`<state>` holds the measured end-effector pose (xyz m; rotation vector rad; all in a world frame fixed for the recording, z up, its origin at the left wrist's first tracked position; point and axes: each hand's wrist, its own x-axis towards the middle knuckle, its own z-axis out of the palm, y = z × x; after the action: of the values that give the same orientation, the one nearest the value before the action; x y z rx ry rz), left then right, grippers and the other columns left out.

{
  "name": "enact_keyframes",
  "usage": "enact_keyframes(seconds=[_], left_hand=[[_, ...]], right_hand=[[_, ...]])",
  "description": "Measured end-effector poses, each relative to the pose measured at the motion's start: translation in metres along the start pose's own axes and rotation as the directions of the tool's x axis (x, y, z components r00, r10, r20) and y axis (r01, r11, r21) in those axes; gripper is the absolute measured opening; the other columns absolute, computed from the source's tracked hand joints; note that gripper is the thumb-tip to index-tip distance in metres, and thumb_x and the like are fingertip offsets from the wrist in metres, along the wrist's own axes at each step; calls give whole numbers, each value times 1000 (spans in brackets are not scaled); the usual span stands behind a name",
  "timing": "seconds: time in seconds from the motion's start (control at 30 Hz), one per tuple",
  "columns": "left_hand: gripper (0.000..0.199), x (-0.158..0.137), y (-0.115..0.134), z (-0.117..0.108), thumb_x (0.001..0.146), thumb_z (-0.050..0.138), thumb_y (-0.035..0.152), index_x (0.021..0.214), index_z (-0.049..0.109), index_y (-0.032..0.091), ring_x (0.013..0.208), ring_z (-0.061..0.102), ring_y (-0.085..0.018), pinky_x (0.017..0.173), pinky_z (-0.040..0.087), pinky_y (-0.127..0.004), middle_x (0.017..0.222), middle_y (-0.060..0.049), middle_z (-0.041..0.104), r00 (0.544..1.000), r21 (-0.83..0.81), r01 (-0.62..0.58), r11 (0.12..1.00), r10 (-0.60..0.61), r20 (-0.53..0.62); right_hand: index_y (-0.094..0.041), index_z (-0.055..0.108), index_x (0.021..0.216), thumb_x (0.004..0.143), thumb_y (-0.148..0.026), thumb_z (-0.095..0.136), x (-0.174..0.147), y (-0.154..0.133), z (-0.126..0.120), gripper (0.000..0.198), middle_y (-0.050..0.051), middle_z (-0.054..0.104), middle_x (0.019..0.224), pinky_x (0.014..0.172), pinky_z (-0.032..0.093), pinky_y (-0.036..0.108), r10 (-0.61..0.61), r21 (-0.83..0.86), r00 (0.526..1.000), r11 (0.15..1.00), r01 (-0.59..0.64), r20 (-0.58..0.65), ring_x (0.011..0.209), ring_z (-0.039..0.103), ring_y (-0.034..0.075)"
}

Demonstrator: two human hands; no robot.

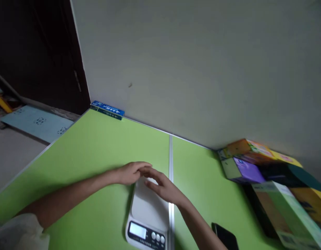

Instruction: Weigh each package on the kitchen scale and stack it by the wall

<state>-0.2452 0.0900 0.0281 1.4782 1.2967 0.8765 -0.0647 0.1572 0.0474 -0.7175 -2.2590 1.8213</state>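
A white kitchen scale (150, 208) lies on the green tabletop, its lit display and round buttons at the near end. My left hand (130, 173) reaches in from the left to the scale's far end, fingers stretched out and partly covered by my other hand. From the right, my right hand (160, 184) comes over the weighing plate with thumb and fingers apart. The fingertips of both hands meet above the plate's far edge. I see nothing held in either hand; whether the fingers press on the scale is hidden.
Several colourful boxes (250, 170) are piled at the right by the wall. A black phone-like object (225, 236) lies near the front right. A long blue box (107, 109) sits in the far left corner. A metal seam (171, 156) crosses the green table (103, 146).
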Motion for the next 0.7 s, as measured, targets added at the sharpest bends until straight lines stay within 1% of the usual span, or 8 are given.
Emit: enact_keyframes(seconds=[0.07, 0.17, 0.23, 0.33, 0.43, 0.57, 0.63, 0.7], left_hand=[[47, 6, -30, -31, 78, 54, 8, 123, 63, 18, 122, 59, -23, 104, 47, -38, 129, -11, 65, 956, 48, 19, 999, -4, -292], [44, 27, -78, -86, 77, 55, 9, 120, 62, 15, 129, 53, -24, 112, 38, -43, 132, -12, 62, 740, 96, 135, 986, -36, -672], [47, 43, -107, -124, 78, 53, 8, 125, 57, 13, 136, 45, -27, 116, 30, -49, 137, -16, 56, 602, 73, 220, 973, -76, -795], [55, 65, -138, -175, 78, 53, 7, 133, 49, 9, 146, 27, -31, 120, 18, -53, 146, -20, 45, 445, 40, 312, 949, -108, -889], [66, 82, -155, -218, 79, 52, 6, 143, 35, 4, 149, 15, -30, 122, 11, -50, 155, -23, 30, 326, 5, 380, 925, -128, -937], [72, 106, -166, -264, 78, 47, -1, 147, 26, 0, 147, 25, -26, 122, 14, -42, 155, -23, 30, 122, -80, 504, 860, -163, -979], [71, 115, -172, -279, 76, 47, -4, 145, 32, 4, 142, 36, -24, 121, 15, -42, 150, -20, 42, 69, -95, 543, 834, -157, -985], [66, 120, -177, -286, 75, 48, -4, 140, 41, 8, 138, 42, -23, 120, 16, -42, 144, -16, 51, 68, -77, 556, 828, -138, -988]], right_hand=[[-23, 63, 122, 83, -25, 60, 47, 5, 5, 39, 10, 68, 122, 103, 44, 49, -1, 55, 999, 999, 3, -41, 115, 62, 25], [-24, 54, 131, 78, -24, 62, 116, 25, 12, 53, 11, 58, 137, 110, 37, 52, -15, 8, 979, 1000, 17, -201, 129, 53, 26], [-24, 44, 139, 74, -21, 60, 161, 41, 15, 67, 12, 50, 146, 113, 32, 54, -17, -49, 941, 999, 0, -338, 136, 44, 28], [-22, 28, 148, 70, -18, 56, 219, 60, 16, 83, 13, 44, 149, 114, 31, 55, 24, -59, 877, 997, -59, -480, 139, 40, 30], [-18, 21, 150, 67, -18, 54, 267, 71, 13, 89, 14, 40, 152, 116, 28, 53, 21, -63, 848, 996, -64, -530, 140, 37, 31], [-13, 22, 149, 67, -21, 53, 315, 81, 8, 88, 15, 41, 151, 118, 24, 50, -35, -70, 818, 997, -7, -575, 140, 36, 30], [-16, 25, 148, 68, -23, 54, 332, 87, 5, 86, 13, 42, 150, 117, 23, 52, -36, -84, 804, 996, -18, -593, 139, 36, 32], [-19, 28, 148, 69, -26, 55, 343, 94, 2, 83, 10, 44, 149, 117, 21, 56, -68, -148, 802, 989, -25, -593, 139, 35, 34]])
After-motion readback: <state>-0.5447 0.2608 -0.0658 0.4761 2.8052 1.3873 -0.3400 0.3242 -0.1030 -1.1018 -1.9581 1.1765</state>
